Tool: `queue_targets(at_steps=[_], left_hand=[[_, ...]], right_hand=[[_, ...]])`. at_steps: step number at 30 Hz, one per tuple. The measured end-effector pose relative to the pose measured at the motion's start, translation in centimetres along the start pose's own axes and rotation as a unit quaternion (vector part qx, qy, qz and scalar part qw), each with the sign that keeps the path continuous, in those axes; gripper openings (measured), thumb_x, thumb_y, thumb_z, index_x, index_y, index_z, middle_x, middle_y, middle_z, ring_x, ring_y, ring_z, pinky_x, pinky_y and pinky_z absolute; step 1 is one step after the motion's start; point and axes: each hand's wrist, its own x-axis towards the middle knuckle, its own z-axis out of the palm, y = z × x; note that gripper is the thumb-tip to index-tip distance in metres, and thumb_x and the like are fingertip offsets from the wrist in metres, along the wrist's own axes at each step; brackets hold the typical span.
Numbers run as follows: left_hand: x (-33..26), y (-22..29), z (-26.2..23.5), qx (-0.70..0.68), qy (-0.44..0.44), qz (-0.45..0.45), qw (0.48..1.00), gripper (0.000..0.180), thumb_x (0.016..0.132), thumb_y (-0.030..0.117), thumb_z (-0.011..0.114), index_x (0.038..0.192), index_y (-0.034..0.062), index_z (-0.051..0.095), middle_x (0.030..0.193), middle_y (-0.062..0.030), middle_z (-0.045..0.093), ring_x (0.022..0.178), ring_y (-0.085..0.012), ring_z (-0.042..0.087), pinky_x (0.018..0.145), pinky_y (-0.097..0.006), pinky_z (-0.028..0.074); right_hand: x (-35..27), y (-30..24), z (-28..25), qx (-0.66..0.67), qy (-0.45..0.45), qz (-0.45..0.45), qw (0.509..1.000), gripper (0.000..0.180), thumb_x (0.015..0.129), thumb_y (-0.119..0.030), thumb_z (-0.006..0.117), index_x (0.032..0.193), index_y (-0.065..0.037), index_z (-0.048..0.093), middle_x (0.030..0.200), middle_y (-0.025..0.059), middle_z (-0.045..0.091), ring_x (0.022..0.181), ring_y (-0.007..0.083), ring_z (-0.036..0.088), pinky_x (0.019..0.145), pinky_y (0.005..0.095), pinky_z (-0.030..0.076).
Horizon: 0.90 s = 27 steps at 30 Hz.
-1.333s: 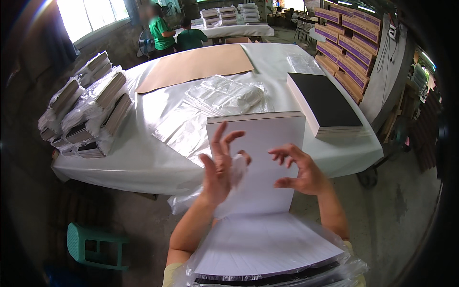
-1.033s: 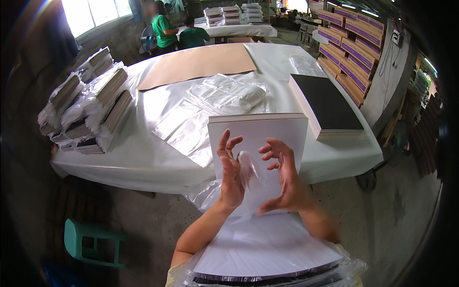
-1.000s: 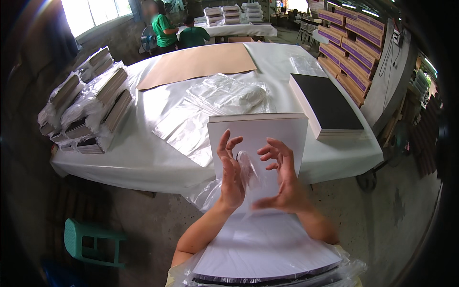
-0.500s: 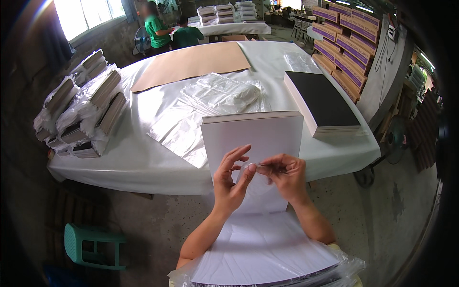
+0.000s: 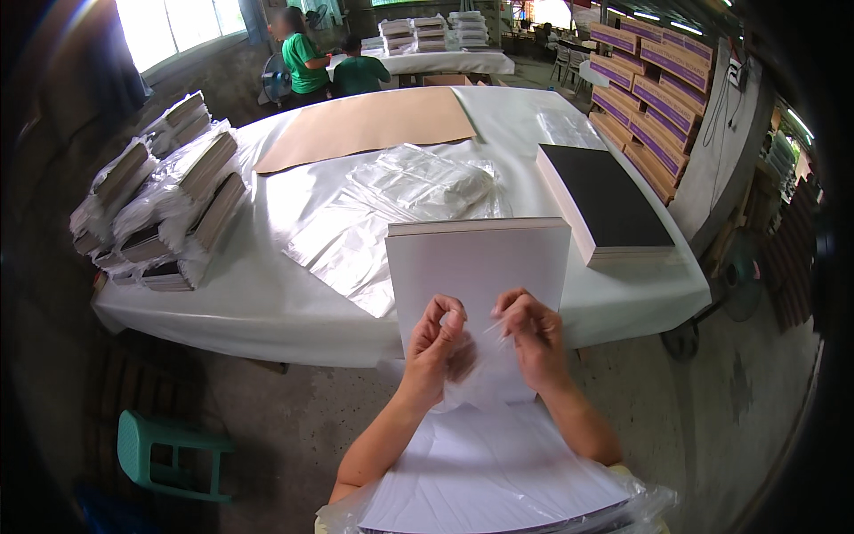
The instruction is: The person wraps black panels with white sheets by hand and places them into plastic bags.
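Watching from my end, I have the clear plastic film strung in front of the upright white board stack. My right hand is curled with fingertips pinched on it; my left hand is curled too, but blur keeps me from telling whether it grips the film. I judge the film nearly weightless, limp and slippery, apt to cling and tear, so I'd favour its doubled edge, between thumb and forefinger pads. The white stack looks stiff and heavy; I'd take it by both side edges, minding the corners. Nearer me than that stack lies a plastic-wrapped pack; behind it, leftward, crumpled clear bags; behind it, rightward, a black-topped stack.
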Motion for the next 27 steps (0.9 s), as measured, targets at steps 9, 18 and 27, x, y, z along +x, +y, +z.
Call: queue_targets(at_steps=[9, 18, 27], left_hand=[[-0.6, 2.6, -1.5, 0.263, -0.316, -0.155, 0.898, 0.063, 0.063, 0.017, 0.078, 0.116, 0.0022, 0.047, 0.064, -0.0012, 0.057, 0.058, -0.0066, 0.051, 0.050, -0.019, 0.038], [-2.9, 2.7, -3.4, 0.106, -0.459, 0.039, 0.881, 0.020, 0.068, 0.016, 0.070, 0.069, -0.0012, 0.061, 0.081, -0.0139, 0.054, 0.063, -0.0148, 0.052, 0.057, -0.024, 0.040], [-6.1, 3.5, -4.3, -0.060, -0.080, 0.125, 0.987, 0.025, 0.071, 0.019, 0.069, 0.082, -0.0010, 0.059, 0.086, -0.0146, 0.056, 0.063, -0.0159, 0.054, 0.059, -0.025, 0.042]], right_hand=[[-0.3, -3.2, -1.5, 0.213, 0.058, 0.214, 0.952, 0.028, 0.088, -0.031, 0.049, 0.068, -0.013, 0.043, 0.043, -0.0070, 0.034, 0.032, 0.0029, 0.029, 0.032, 0.0198, 0.023], [0.9, -1.7, -8.5, 0.366, 0.098, 0.211, 0.901, 0.033, 0.086, -0.038, 0.050, 0.071, -0.014, 0.034, 0.041, -0.0085, 0.019, 0.030, 0.0023, 0.019, 0.030, 0.0214, 0.017], [-0.6, -2.8, -7.2, 0.247, 0.201, 0.287, 0.904, 0.035, 0.085, -0.040, 0.052, 0.100, -0.009, 0.052, 0.047, -0.0094, 0.026, 0.037, 0.0019, 0.022, 0.034, 0.0183, 0.018]])
